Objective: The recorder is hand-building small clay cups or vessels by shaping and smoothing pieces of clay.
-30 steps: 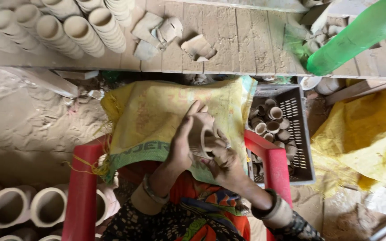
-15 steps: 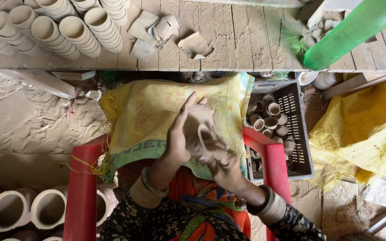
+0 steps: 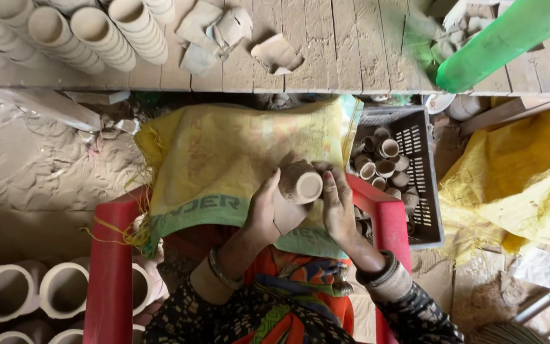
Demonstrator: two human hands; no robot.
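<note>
A small brown clay cup lies on its side over a yellow woven sack that covers my lap, its mouth turned to the right. My left hand grips the cup from the left and below. My right hand rests flat against the cup's rim on the right. Both wrists wear bangles. The cup's base is hidden behind my left fingers.
A black plastic crate holding several small clay cups stands to the right. Rows of clay cups and broken shards lie on the wooden boards above. Larger clay pots sit lower left. A red chair frame, a green tube and another yellow sack surround me.
The cup has been turned between my hands, so its open mouth now faces right. My right hand moved up from below onto the rim.
</note>
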